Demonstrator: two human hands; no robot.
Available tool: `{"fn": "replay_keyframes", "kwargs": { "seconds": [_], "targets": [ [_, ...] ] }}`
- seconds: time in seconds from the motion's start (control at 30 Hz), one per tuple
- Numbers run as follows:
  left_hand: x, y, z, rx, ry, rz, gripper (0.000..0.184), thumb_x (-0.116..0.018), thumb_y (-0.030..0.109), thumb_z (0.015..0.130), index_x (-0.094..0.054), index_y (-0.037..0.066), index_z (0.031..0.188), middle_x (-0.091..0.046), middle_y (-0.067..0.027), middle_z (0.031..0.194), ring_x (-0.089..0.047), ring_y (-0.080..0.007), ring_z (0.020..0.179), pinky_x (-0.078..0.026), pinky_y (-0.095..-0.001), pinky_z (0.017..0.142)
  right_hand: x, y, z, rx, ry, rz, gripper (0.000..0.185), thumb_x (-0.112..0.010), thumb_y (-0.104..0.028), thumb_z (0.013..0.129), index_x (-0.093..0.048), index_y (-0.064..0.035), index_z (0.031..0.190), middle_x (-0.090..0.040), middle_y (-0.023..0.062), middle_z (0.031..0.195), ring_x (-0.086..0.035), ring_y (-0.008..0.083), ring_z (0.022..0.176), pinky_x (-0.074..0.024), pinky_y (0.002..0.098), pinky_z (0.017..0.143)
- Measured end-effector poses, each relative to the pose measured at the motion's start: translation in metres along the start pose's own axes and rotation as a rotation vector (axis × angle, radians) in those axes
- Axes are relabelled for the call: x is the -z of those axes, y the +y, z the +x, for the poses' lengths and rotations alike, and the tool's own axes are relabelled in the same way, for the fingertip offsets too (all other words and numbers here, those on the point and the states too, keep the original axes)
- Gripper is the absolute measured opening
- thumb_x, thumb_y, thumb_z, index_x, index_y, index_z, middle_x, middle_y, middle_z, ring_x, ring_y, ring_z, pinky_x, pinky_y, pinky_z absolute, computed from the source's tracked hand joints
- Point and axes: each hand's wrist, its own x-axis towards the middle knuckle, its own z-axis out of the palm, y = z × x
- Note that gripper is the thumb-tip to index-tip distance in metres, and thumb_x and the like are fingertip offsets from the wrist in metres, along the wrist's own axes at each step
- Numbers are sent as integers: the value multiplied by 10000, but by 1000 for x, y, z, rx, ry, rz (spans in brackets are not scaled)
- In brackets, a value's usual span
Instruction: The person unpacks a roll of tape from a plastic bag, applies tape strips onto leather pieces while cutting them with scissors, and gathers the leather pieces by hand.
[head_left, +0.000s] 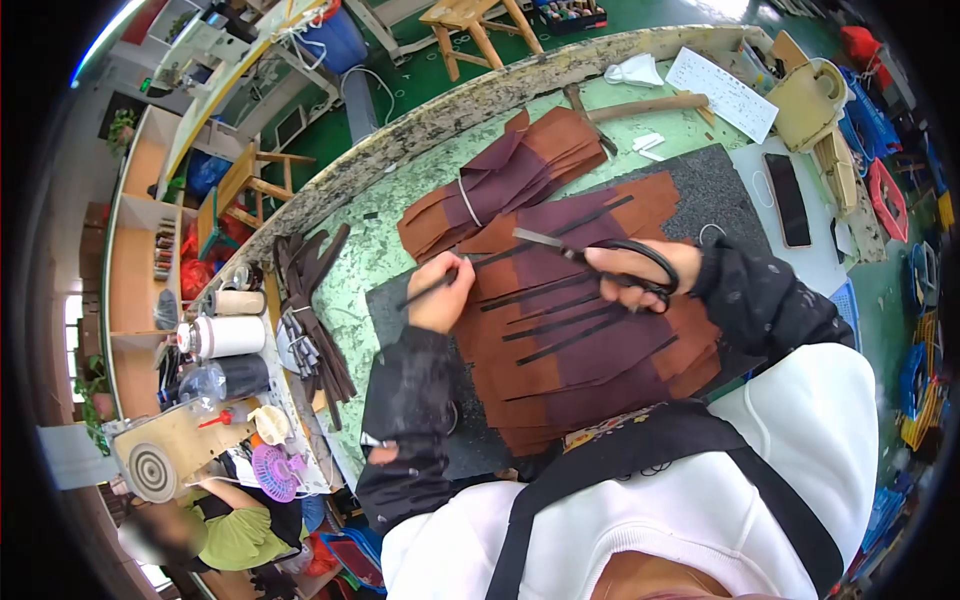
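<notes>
My right hand [645, 275] is wrapped round black-handled scissors [572, 252], whose blades point left above overlapping brown and maroon leather-like pieces [590, 350]. Pinched in my left hand [440, 295] is a narrow dark strip [418, 296]; it seems to run on toward the scissors, though I cannot tell whether it is one length. Several similar black strips [560, 328] lie across the pieces. These rest on a dark grey mat [715, 185]. Just beyond sits a tied bundle of brown and maroon pieces [500, 180]. A bunch of loose dark strips [312, 300] lies left of my left hand.
Beyond the bundle lies a wooden-handled hammer [650, 106], near a printed sheet [720, 90]. A phone [788, 200] is on the right. A white flask [230, 337] and purple fan [275, 472] stand left. A person in a green top [245, 535] sits at lower left.
</notes>
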Motion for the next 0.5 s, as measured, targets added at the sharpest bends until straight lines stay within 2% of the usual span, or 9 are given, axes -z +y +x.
{"fn": "replay_keyframes", "kwargs": {
  "seconds": [0.03, 0.1, 0.13, 0.2, 0.27, 0.37, 0.5],
  "targets": [
    [-1, 6, 0, -91, 87, 66, 208, -526, 239, 790, -630, 67, 737, -614, -62, 653, -536, -235, 586, -430, -314, 579, 7, -3, -11, 130, 166, -229, 615, -510, -646, 838, -545, -35, 775, -420, 18, 459, -402, 120, 351, -369, 243, 325],
    [-13, 3, -4, -64, 53, 1, 197, -527, 230, 788, -627, 67, 741, -612, -62, 650, -534, -235, 582, -427, -315, 575, 25, -1, -13, 362, 399, -613, 713, -315, -668, 896, -566, -4, 824, -489, 50, 532, -424, 132, 367, -379, 245, 342],
    [-19, -2, -5, -33, 36, -47, 187, -528, 222, 787, -624, 66, 746, -609, -62, 648, -532, -235, 578, -425, -316, 570, 22, -1, -13, 357, 405, -611, 713, -315, -668, 896, -566, -4, 824, -489, 50, 532, -424, 132, 367, -379, 245, 342],
    [-23, -11, -4, 33, 15, -126, 166, -531, 204, 783, -618, 66, 754, -604, -62, 644, -529, -236, 571, -420, -318, 562, 5, -10, -3, 43, 136, -155, 809, -263, -739, 858, -582, 6, 865, -535, 93, 597, -468, 157, 425, -428, 291, 403],
    [-22, -18, -2, 66, -7, -180, 161, -534, 201, 783, -615, 65, 754, -603, -63, 642, -528, -237, 569, -419, -319, 560, -11, -13, 13, -79, -126, -58, 864, -229, -785, 824, -582, 3, 855, -554, 120, 635, -495, 169, 468, -452, 323, 446],
    [-17, -27, 1, 163, -54, -377, 148, -543, 191, 784, -607, 61, 754, -598, -65, 637, -524, -242, 561, -415, -320, 552, -24, -9, 42, -170, -233, -53, 898, -286, -842, 756, -571, 8, 813, -527, 99, 597, -497, 169, 444, -429, 289, 413],
    [-18, -24, -2, 167, -40, -333, 140, -539, 178, 783, -603, 59, 746, -594, -57, 633, -523, -236, 568, -415, -313, 560, -33, -12, 63, -144, -211, -79, 878, -298, -829, 768, -573, 4, 813, -523, 98, 585, -495, 160, 442, -427, 288, 408]
  ]
}}
